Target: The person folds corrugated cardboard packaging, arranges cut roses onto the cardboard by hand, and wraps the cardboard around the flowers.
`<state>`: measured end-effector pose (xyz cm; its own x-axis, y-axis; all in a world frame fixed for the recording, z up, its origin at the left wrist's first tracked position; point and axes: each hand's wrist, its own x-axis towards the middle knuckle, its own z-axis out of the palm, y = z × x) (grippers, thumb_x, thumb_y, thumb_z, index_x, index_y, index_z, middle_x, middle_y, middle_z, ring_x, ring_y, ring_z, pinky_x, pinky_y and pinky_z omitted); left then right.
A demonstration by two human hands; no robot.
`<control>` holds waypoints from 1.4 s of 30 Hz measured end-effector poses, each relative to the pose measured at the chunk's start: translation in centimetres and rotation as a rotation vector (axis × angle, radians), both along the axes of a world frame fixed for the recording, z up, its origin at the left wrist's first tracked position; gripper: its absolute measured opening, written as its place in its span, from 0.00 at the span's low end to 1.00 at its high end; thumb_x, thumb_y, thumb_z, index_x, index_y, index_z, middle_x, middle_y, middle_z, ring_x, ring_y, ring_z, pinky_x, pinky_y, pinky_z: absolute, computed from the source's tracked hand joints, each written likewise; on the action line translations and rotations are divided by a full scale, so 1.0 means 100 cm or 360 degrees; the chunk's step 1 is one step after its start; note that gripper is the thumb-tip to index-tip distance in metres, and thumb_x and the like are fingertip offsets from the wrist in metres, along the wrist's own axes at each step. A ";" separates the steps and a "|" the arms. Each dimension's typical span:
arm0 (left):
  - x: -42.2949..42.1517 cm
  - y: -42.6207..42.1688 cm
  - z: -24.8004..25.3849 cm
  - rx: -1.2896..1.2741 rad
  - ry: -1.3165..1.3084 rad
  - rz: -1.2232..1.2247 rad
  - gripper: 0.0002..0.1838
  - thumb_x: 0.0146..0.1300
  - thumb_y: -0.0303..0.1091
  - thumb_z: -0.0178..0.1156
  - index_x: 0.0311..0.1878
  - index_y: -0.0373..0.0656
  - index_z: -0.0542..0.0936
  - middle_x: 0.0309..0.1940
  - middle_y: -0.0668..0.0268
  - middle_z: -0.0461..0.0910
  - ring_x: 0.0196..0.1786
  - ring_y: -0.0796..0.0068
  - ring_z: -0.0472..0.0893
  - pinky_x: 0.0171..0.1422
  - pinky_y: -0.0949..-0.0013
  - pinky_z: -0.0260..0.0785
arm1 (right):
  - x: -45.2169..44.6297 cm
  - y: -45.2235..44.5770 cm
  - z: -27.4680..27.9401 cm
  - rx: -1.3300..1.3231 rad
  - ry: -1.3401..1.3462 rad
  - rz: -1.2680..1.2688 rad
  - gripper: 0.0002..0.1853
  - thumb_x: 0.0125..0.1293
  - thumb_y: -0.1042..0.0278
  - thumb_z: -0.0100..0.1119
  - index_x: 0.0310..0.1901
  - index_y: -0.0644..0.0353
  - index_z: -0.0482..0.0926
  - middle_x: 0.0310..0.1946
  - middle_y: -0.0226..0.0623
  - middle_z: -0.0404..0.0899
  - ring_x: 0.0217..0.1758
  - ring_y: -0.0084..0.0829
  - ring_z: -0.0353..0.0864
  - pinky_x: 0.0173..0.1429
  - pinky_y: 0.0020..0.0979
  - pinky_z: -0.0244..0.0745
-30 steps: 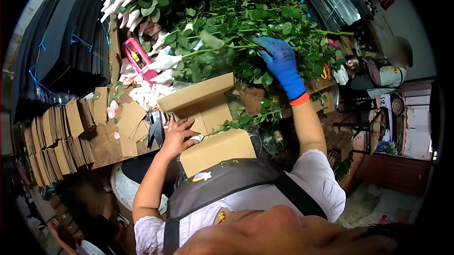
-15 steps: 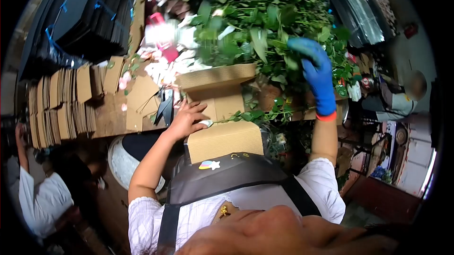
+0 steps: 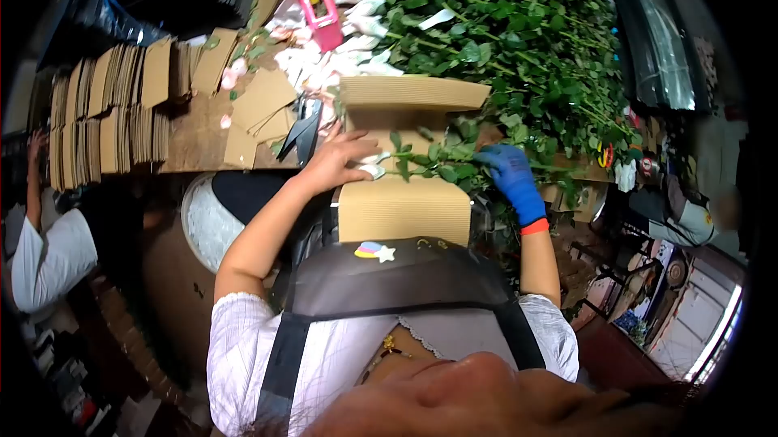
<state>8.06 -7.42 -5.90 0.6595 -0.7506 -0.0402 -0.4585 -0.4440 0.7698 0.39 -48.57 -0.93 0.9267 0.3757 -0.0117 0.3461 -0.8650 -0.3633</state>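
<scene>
In the middle of the head view a sheet of corrugated cardboard [image 3: 405, 210] lies bent open, its far flap [image 3: 413, 93] raised. Two rose heads in white sleeves [image 3: 374, 168] lie on it at the left, their leafy stems [image 3: 442, 160] running right. My bare left hand [image 3: 340, 160] has its fingers and thumb around the sleeved heads. My right hand [image 3: 510, 182], in a blue glove with a red cuff, is closed around the stems at the right. Its fingertips are partly hidden by leaves.
Behind the cardboard is a large pile of leafy roses [image 3: 527, 48]. Black scissors [image 3: 303, 131], a pink tool [image 3: 320, 12] and small cardboard pieces [image 3: 263, 105] lie left of it. Cardboard stacks [image 3: 113, 109] stand farther left. Another person's sleeve [image 3: 61, 255] shows at far left.
My right hand has come down from the leafy pile to the cardboard with stems in it. A second sleeved rose now lies by my left hand. The view has shifted.
</scene>
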 end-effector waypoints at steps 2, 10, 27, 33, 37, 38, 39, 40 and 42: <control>0.001 -0.002 0.007 0.0061 -0.0003 -0.0025 0.31 0.51 0.45 0.77 0.60 0.52 0.83 0.61 0.66 0.82 0.73 0.55 0.71 0.82 0.34 0.38 | 0.013 0.001 0.028 -0.0374 0.0152 -0.0181 0.20 0.59 0.80 0.57 0.48 0.43 0.86 0.40 0.40 0.85 0.44 0.47 0.83 0.49 0.46 0.79; 0.008 -0.010 0.018 0.0140 -0.0044 -0.0109 0.29 0.49 0.43 0.77 0.57 0.51 0.85 0.56 0.66 0.84 0.71 0.53 0.72 0.83 0.35 0.39 | 0.125 -0.009 0.041 -0.0251 -0.0934 -0.0314 0.29 0.58 0.70 0.63 0.64 0.46 0.77 0.51 0.41 0.83 0.54 0.45 0.81 0.61 0.44 0.75; 0.003 -0.011 0.029 0.0101 -0.0025 -0.0030 0.28 0.50 0.41 0.77 0.56 0.48 0.84 0.54 0.63 0.85 0.70 0.53 0.72 0.83 0.39 0.43 | 0.124 0.008 0.010 -0.0596 -0.0358 -0.0318 0.21 0.59 0.74 0.60 0.54 0.41 0.81 0.43 0.35 0.84 0.46 0.42 0.83 0.54 0.42 0.78; 0.004 -0.009 0.024 0.0106 -0.0009 -0.0033 0.29 0.50 0.42 0.77 0.57 0.49 0.84 0.58 0.64 0.83 0.71 0.54 0.71 0.83 0.39 0.42 | 0.139 -0.007 0.063 -0.0110 -0.0328 -0.0584 0.20 0.65 0.69 0.55 0.57 0.41 0.81 0.52 0.39 0.83 0.47 0.47 0.85 0.51 0.44 0.81; 0.003 -0.009 0.024 0.0127 0.0018 -0.0049 0.30 0.49 0.43 0.77 0.58 0.49 0.84 0.60 0.66 0.83 0.72 0.54 0.70 0.84 0.38 0.40 | 0.181 -0.036 0.065 -0.0117 -0.0618 -0.0812 0.19 0.67 0.63 0.57 0.60 0.45 0.81 0.56 0.41 0.83 0.55 0.45 0.83 0.59 0.42 0.79; 0.004 -0.009 0.025 0.0139 0.0021 -0.0050 0.30 0.50 0.43 0.77 0.58 0.50 0.84 0.60 0.67 0.83 0.72 0.54 0.70 0.83 0.37 0.40 | 0.192 -0.045 0.051 -0.0200 -0.0602 -0.0822 0.19 0.67 0.62 0.57 0.59 0.46 0.81 0.56 0.42 0.82 0.57 0.45 0.82 0.61 0.42 0.78; 0.005 -0.009 0.025 0.0139 0.0019 -0.0052 0.30 0.50 0.43 0.77 0.58 0.50 0.84 0.60 0.67 0.83 0.72 0.54 0.70 0.83 0.37 0.40 | 0.197 -0.049 0.038 -0.0359 -0.0328 -0.0786 0.19 0.67 0.60 0.57 0.59 0.47 0.81 0.56 0.43 0.82 0.58 0.45 0.82 0.61 0.42 0.77; 0.005 -0.009 0.024 0.0138 0.0016 -0.0052 0.30 0.50 0.43 0.77 0.58 0.50 0.84 0.60 0.67 0.83 0.72 0.54 0.70 0.83 0.37 0.39 | 0.201 -0.051 0.028 -0.0518 -0.0055 -0.0742 0.19 0.67 0.59 0.58 0.59 0.49 0.81 0.56 0.44 0.82 0.58 0.46 0.81 0.62 0.42 0.77; 0.005 -0.008 0.021 0.0127 0.0002 -0.0060 0.29 0.50 0.44 0.77 0.58 0.50 0.84 0.59 0.66 0.83 0.72 0.54 0.70 0.83 0.36 0.39 | 0.209 -0.055 0.016 -0.0682 0.0200 -0.0767 0.16 0.66 0.60 0.59 0.54 0.51 0.82 0.55 0.41 0.83 0.55 0.47 0.83 0.60 0.43 0.77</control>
<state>8.51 -8.23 -3.79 0.6309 -0.7692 -0.1015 -0.4750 -0.4863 0.7334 21.29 -54.07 0.68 0.9719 -0.1434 -0.1869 -0.1392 -0.9896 0.0352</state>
